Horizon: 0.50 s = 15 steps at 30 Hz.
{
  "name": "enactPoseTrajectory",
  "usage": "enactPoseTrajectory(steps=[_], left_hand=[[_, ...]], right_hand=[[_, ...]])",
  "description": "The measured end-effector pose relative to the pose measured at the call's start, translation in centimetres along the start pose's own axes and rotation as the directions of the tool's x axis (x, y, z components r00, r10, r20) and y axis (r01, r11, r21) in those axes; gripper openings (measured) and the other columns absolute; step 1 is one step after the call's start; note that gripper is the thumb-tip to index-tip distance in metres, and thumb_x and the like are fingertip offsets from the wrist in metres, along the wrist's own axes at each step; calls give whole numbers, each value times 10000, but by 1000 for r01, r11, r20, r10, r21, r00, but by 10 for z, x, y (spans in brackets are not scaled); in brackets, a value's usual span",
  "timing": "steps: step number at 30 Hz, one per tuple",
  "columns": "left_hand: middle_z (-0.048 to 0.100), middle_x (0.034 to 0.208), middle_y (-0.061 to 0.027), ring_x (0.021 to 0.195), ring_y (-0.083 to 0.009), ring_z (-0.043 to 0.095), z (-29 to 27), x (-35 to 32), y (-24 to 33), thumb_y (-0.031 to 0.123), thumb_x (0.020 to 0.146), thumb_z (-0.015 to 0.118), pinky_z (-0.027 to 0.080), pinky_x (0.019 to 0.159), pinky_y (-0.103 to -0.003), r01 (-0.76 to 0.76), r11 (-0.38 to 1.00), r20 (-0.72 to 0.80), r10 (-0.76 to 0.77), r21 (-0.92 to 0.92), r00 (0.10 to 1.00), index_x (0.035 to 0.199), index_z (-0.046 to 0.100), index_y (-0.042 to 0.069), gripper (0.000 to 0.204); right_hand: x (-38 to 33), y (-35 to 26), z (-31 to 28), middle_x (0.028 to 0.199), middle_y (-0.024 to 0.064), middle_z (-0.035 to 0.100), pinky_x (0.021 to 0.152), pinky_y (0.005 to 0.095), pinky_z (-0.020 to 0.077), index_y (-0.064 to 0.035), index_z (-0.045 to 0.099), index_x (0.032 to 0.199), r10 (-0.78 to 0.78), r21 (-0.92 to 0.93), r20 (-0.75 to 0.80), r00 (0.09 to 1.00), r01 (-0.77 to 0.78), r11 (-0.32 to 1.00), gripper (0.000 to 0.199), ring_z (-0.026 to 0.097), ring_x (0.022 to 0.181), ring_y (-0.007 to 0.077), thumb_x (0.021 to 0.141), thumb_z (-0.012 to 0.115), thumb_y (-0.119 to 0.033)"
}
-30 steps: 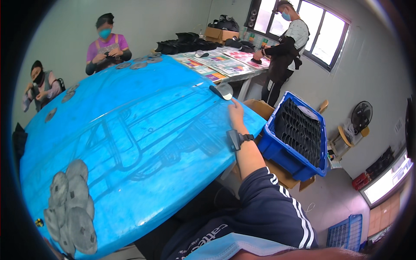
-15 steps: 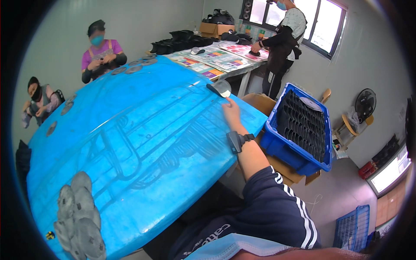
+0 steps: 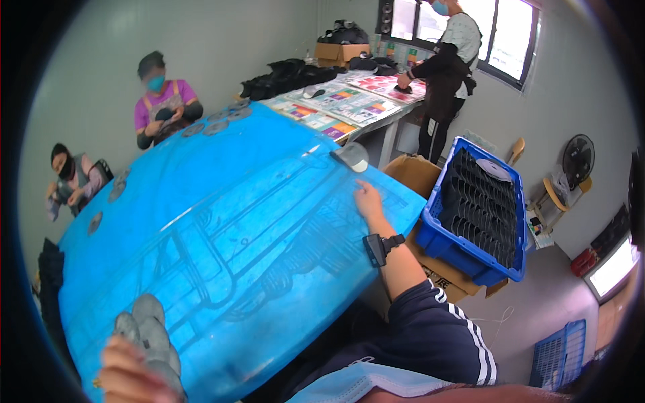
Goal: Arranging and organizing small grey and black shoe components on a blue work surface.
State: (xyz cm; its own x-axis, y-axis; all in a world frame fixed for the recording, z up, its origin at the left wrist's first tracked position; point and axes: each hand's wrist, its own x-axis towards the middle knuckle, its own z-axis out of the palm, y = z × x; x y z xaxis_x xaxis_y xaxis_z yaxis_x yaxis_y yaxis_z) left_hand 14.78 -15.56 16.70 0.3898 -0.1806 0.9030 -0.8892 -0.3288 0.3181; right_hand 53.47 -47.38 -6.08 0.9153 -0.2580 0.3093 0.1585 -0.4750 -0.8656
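left hand [image 3: 127,373] now grips grey insoles [image 3: 144,329] | right hand [image 3: 368,199] open, unmoved on blue table [image 3: 235,221]

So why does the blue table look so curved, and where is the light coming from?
Head view: the fisheye lens bends the blue table toward the rim and leaves dark corners; daylight enters by the windows, overexposed; glare streaks the tabletop; the left hand at the lower edge looks blurred.
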Motion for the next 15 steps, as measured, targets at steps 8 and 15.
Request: enactPoseTrajectory(steps=[8,15], left_hand=[[377,490,47,563,-85,368,100,43,-49,161,842,461,283,637,-264,-230,938,-483,80,-260,872,552,348,149,311],[418,539,15,507,-117,399,57,25,-78,206,845,415,324,599,-276,-250,903,-208,186,-349,960,573,393,123,285]], right_hand=[[-11,2,19,822,120,603,713,310,451,-65,559,1065,-23,0,20,1000,23,1000,346,582,785,235,737,494,-156],[1,-6,-4,961,116,563,776,393,445,-176,309,1293,108,823,475,873,-484,296,473,533,891,234,850,441,-276]])
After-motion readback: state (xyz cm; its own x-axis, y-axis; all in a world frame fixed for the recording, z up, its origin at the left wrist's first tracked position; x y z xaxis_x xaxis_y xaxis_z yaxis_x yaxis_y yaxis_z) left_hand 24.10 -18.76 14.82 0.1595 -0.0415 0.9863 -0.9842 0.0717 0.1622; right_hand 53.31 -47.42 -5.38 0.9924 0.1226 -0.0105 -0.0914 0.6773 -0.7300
